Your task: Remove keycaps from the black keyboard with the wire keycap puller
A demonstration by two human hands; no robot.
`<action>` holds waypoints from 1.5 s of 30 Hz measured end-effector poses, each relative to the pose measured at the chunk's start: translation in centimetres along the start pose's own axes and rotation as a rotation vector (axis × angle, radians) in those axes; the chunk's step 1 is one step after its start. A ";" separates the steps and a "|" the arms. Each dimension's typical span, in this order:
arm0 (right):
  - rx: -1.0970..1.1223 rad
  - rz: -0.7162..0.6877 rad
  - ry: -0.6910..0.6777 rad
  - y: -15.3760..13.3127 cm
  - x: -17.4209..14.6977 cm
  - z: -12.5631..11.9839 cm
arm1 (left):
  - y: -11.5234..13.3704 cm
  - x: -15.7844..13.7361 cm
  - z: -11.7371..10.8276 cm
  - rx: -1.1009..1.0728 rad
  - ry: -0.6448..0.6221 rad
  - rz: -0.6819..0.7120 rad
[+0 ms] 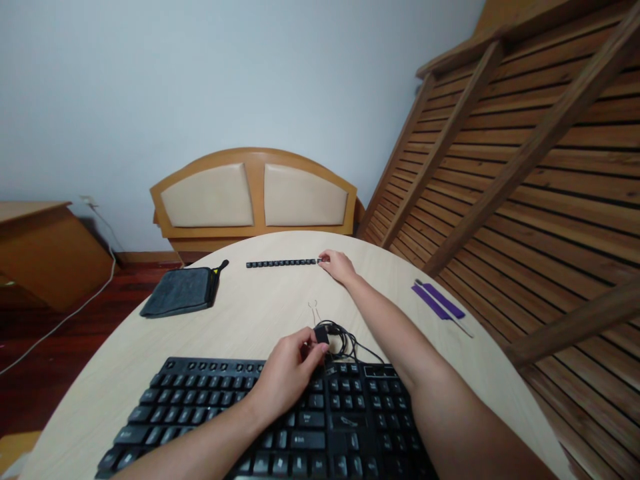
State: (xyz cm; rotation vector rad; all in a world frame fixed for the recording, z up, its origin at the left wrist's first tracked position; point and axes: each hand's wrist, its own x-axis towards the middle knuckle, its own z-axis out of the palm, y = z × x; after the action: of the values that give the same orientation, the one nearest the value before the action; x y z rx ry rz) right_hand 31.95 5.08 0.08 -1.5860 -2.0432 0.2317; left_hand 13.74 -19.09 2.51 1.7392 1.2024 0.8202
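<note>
A black keyboard (310,440) lies nearest me, with some bare key positions in its top row. Above its upper edge, my left hand (285,373) is closed around the black handle of a wire keycap puller (321,334), whose thin wire loops point away from me. Farther out on the table, black keycaps (280,263) stand in a straight row. At the right end of that row my right hand (339,267) pinches a keycap (321,260), partly hidden by the fingers. The coiled black cable (345,339) sits just behind the keyboard, beside the puller.
A folded dark grey cloth (177,292) with a black loop rests on the round table (250,320) at left. Toward the right edge lie purple strips (440,300) and a thin brush-like stick (457,325). Wooden slats (525,167) lean at right; a headboard (257,193) stands behind.
</note>
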 end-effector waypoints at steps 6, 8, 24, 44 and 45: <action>-0.011 0.004 -0.054 -0.2 -1.3 -2.0 | 0.3 -0.1 -0.1 -0.029 -0.017 0.014; -0.013 -0.010 -0.070 -0.4 -2.8 -3.2 | 0.4 -0.2 -0.1 -0.045 -0.021 0.020; 0.233 -0.362 -0.315 -5.9 -21.3 -12.6 | 2.3 0.1 -0.7 -0.082 -0.110 0.109; 0.085 -0.387 -0.329 -2.9 -19.8 -12.0 | 0.6 4.0 -1.0 -0.224 -0.076 0.006; 0.095 -0.377 -0.323 -2.8 -19.8 -12.0 | 0.5 4.1 -0.9 -0.240 -0.087 -0.012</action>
State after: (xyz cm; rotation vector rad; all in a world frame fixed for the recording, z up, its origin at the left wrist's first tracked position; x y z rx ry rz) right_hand 38.92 -16.52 5.32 -1.1344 -2.4894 0.4588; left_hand 14.49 -15.03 3.53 1.5542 1.0117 0.8367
